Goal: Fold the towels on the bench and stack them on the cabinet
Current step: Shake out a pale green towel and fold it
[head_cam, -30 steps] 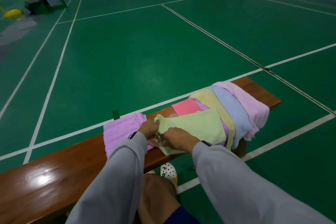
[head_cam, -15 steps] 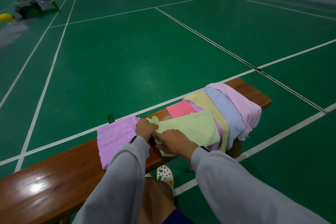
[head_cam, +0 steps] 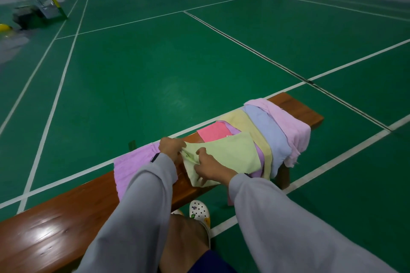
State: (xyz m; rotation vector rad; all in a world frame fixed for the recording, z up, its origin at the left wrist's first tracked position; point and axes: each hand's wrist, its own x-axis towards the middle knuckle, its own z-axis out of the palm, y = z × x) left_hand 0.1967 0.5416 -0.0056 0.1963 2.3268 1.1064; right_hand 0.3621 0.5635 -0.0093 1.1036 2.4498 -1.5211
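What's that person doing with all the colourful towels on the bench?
A person is folding a light green towel on the wooden bench. The left hand and the right hand both grip it at its left end. A purple towel lies flat on the bench, just to the left. The other towels lie draped over the bench on the right.
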